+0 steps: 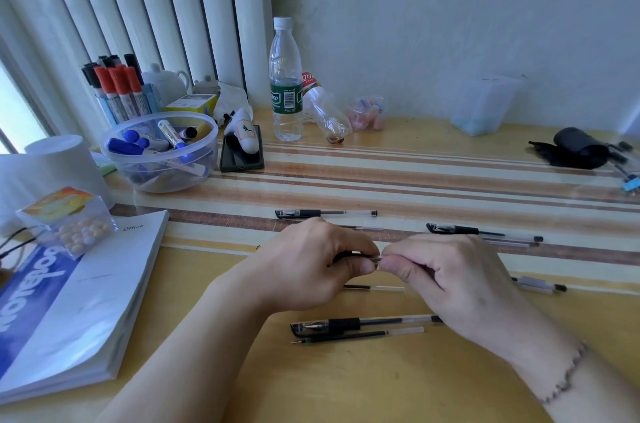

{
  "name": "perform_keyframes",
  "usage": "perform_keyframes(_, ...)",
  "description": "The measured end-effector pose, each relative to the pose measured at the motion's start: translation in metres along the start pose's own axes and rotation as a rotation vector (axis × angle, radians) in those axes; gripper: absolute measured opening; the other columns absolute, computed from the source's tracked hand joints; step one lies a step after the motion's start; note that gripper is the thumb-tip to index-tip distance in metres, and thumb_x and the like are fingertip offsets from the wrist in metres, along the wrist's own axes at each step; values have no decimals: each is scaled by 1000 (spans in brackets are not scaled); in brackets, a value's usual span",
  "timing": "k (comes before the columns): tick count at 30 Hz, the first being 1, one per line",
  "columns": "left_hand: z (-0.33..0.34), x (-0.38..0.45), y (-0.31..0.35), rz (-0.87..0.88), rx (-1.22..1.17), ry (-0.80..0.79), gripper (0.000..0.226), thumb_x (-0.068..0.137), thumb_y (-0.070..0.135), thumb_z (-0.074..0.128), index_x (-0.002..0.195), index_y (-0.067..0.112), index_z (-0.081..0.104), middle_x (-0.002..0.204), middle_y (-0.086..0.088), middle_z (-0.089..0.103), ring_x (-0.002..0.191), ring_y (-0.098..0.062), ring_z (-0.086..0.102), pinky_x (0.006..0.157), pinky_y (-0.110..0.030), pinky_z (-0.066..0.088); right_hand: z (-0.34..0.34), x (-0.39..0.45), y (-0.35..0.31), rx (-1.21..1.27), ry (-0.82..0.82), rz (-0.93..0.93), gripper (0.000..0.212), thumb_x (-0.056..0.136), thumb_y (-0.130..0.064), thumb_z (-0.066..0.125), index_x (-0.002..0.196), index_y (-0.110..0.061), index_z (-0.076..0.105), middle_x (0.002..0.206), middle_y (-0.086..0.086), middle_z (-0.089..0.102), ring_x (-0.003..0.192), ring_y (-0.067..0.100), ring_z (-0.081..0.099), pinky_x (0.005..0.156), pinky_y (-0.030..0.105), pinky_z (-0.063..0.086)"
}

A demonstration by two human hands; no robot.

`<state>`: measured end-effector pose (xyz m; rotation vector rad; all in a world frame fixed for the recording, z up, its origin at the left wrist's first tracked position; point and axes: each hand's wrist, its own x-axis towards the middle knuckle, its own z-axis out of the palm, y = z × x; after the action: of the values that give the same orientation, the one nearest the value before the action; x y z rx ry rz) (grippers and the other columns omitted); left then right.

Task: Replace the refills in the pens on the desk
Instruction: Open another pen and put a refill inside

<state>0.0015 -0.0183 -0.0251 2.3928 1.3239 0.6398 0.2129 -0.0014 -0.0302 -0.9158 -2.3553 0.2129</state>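
Both the left hand (304, 266) and right hand (446, 270) pinch one pen (375, 259); markers (138, 143) fill the clear bowl (114, 159).

Soft daylight from left; edges bowed, perhaps slightly blurred

Wooden desk (450, 388) with striped mat (415, 180); on it pens (325, 213), notebook (86, 301), marker bowl (159, 152), bottle (285, 83).

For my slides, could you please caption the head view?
Both hands work a pen above scattered pens on the desk.
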Motion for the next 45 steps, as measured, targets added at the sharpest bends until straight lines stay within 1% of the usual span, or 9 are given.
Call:
perform_keyframes(9,-7,-4,-6,-40,96,102,24,91,49,51,88,29,63,57,6,52,55,-10,46,51,-26,34,-9,-2,4,-14,50,40,34,92,-55,44,91,-35,71,66,-23,64,59,2,58,48,19,44)
perform_keyframes(14,-7,-3,-6,-2,52,208,31,94,46,45,81,22,60,71,5,55,65,-14,50,57,-36,45,-11,-5,12,109,53,205,47,92,-57,35,71,-29,65,41,-6,32,39,10,34,41,16,24)
perform_keyframes(17,-5,-2,-7,-13,5,200,40,93,46,43,71,16,56,66,1,52,63,-20,50,57,-40,45,-11,-3,6,-12,120,114,39,93,-53,41,75,-33,69,52,-23,54,51,-1,52,47,8,35)
perform_keyframes(29,-5,-2,-8,-125,-225,146,57,95,53,39,62,8,51,50,5,35,46,-8,31,47,-20,27,-1,2,3,-54,438,-97,14,73,4,76,74,-10,72,77,-3,66,69,20,63,58,39,52)
perform_keyframes(32,-8,0,-11,-88,-186,236,53,91,57,45,61,15,56,47,6,37,46,-9,36,47,-24,30,-1,3,2,-50,270,28,38,81,-34,70,116,-20,63,81,-10,59,73,13,59,62,31,50)
perform_keyframes(34,-7,0,-12,-76,-181,280,50,89,58,46,62,19,60,48,5,42,49,-13,43,49,-32,36,-3,3,5,-45,184,63,38,90,-53,50,111,-25,66,73,-23,56,67,-1,57,55,23,43)
perform_keyframes(37,-6,1,-11,-74,-178,274,48,89,58,45,66,21,65,51,7,48,54,-13,47,52,-36,40,-7,3,7,-84,181,73,37,93,-49,44,83,-27,72,64,-30,55,56,-10,51,45,16,39)
perform_keyframes(41,-7,0,-12,-102,-221,276,46,88,57,46,68,20,66,53,-4,49,53,-17,46,52,-37,39,-8,3,5,-44,225,124,16,77,-44,68,81,-30,63,75,-25,56,66,-13,51,54,5,35)
perform_keyframes(45,-10,-2,-11,-89,-249,264,36,91,48,52,71,21,67,51,6,45,49,-9,41,49,-30,36,-9,3,6,-73,154,125,17,78,-45,63,90,-32,58,81,-21,52,75,-5,52,53,18,44)
